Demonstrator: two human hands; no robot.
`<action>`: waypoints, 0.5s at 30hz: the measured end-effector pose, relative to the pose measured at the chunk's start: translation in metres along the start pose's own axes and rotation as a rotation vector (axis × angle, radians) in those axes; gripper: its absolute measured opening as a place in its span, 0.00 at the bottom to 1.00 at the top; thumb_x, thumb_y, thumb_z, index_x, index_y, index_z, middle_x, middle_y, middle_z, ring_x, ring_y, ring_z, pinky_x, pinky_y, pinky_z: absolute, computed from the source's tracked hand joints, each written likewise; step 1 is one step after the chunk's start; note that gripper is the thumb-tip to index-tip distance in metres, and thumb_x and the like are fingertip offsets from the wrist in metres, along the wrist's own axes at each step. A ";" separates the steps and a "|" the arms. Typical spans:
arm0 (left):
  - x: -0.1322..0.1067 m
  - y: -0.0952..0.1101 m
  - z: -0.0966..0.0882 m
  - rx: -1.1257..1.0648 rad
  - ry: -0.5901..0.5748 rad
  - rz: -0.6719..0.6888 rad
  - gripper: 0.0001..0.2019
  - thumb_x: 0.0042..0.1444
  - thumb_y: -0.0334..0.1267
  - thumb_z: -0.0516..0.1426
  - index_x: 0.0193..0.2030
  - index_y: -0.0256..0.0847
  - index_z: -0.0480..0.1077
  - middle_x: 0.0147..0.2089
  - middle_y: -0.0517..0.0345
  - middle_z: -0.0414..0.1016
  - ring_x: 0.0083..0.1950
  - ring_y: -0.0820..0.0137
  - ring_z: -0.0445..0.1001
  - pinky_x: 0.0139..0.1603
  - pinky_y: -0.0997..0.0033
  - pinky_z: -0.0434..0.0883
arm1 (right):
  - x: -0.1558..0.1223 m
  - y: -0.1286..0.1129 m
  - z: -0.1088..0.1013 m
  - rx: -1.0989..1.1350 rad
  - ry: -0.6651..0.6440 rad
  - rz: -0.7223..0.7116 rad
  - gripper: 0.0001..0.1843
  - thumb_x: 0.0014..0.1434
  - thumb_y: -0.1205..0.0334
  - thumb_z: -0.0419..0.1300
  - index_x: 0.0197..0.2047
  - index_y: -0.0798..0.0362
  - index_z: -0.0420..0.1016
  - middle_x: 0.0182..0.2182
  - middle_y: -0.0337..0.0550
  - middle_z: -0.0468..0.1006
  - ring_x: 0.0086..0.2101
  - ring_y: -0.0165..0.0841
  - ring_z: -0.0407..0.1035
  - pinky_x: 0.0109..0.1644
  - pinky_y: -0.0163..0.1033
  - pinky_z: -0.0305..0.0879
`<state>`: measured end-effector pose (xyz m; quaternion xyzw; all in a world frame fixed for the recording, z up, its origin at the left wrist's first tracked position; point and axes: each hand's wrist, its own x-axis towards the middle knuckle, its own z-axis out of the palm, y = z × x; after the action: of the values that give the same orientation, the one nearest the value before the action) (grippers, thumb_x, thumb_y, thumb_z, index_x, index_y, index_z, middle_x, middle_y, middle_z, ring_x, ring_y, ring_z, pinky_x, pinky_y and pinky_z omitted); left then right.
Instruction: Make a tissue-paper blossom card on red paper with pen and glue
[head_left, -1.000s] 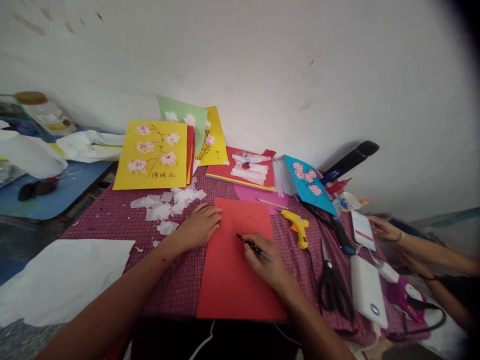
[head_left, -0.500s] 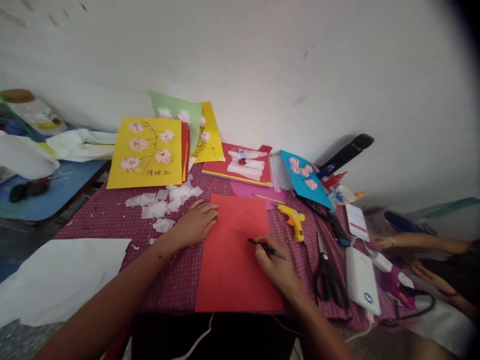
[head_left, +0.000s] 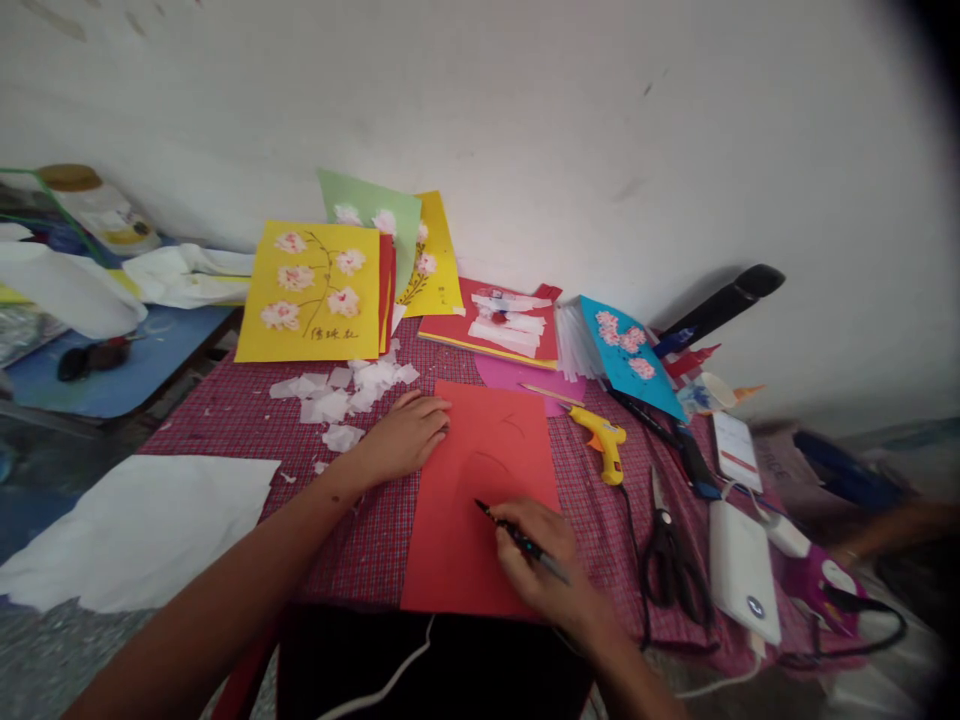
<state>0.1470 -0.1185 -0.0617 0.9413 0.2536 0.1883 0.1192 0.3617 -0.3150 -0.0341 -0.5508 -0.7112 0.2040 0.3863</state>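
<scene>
**Pen hand drops lower on the red sheet**

Since half a second ago, our right hand (head_left: 544,570) has slid down the red paper (head_left: 457,545) toward its near edge. The pen (head_left: 519,540) has come with it, and its tip now sits a little lower and further left than before. A short curved line shows on the sheet above the tip. Our left hand (head_left: 405,440) has stayed where it was.

The right hand's fingers are closed around the dark pen, which slants up and to the left with its tip touching the paper. The left hand lies open and flat, palm down, grasping nothing. Its fingertips rest on the upper left edge of the red paper.

The red paper lies upright in front of us, in the middle of the checked tablecloth (head_left: 225,420). Just right of it is a yellow glue gun (head_left: 604,445), and black scissors (head_left: 667,560) lie further right. White paper scraps (head_left: 337,395) are scattered just beyond the left hand. Behind them a yellow card (head_left: 311,292) with pink flowers leans toward the wall.
</scene>
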 end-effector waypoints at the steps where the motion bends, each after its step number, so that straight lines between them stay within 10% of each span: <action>1: 0.000 0.000 0.000 -0.001 0.000 -0.002 0.09 0.68 0.34 0.50 0.45 0.42 0.72 0.60 0.50 0.73 0.63 0.63 0.68 0.71 0.50 0.55 | -0.001 -0.002 0.003 0.010 -0.011 -0.014 0.15 0.61 0.71 0.57 0.49 0.48 0.75 0.38 0.44 0.81 0.38 0.36 0.76 0.43 0.42 0.73; 15: 0.000 0.000 0.000 0.009 -0.011 -0.008 0.09 0.68 0.34 0.50 0.45 0.42 0.72 0.60 0.51 0.73 0.64 0.64 0.68 0.71 0.51 0.55 | 0.003 -0.013 0.015 0.039 -0.084 -0.004 0.15 0.61 0.72 0.57 0.50 0.48 0.73 0.40 0.44 0.79 0.40 0.37 0.74 0.44 0.43 0.72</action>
<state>0.1469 -0.1186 -0.0616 0.9419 0.2574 0.1814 0.1169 0.3420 -0.3146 -0.0329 -0.5326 -0.7238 0.2404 0.3671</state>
